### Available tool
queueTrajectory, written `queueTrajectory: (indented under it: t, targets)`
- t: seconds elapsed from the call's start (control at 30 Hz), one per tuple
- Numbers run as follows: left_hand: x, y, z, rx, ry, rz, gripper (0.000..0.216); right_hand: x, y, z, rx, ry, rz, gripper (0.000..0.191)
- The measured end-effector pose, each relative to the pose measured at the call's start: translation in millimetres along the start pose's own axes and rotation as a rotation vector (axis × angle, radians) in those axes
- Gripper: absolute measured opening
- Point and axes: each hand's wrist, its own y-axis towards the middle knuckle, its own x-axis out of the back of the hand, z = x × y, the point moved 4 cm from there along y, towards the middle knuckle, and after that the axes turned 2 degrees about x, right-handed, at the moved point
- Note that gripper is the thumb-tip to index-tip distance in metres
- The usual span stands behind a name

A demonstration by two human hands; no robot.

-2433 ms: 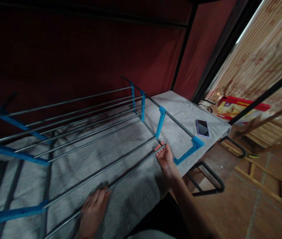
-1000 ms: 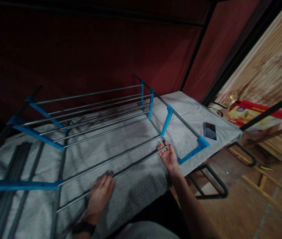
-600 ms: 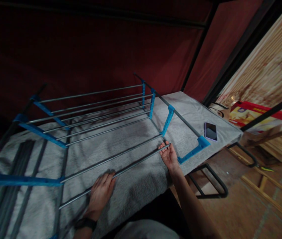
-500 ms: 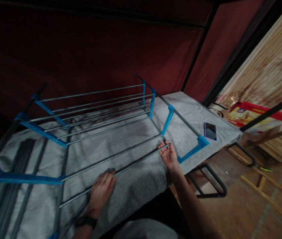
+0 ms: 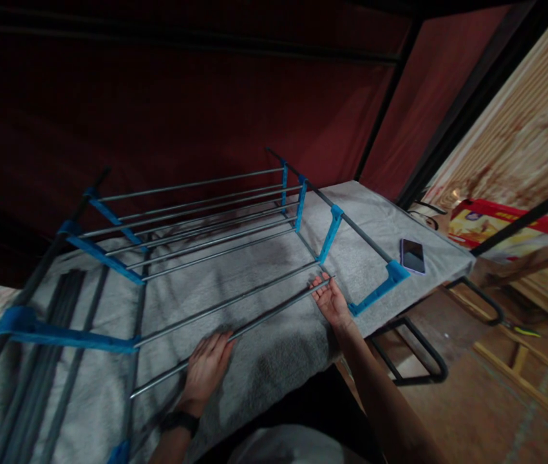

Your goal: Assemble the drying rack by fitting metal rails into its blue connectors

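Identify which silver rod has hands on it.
The front silver rod: the left hand is wrapped over it and the right hand holds its right end. No hand touches the silver rods behind it.

6 o'clock: rod is smooth metal, cloth rough; 4 o'clock: bracket matt plastic; 3 o'clock: phone screen glossy.

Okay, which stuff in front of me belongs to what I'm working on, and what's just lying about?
Part of the work:
Metal rod, held by the left hand and right hand
Blue brackets and the rods joining them
Bundle of grey tubes, probably

Seemingly just lying about:
Phone on the grey cloth
Red and yellow box
Wooden frame on the floor
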Motion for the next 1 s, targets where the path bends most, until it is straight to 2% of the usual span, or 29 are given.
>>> queueTrajectory:
  t: [0.27,1.0]
  targets:
    - [7,1,-4,0.027,-0.052,0.019,0.031,-2,0,1,-0.006,0.002,-0.01,0.014]
    - [10,-4,-12,0.106,-0.079,0.073,0.03,-2,2,0,-0.015,0.017,0.005,0.009]
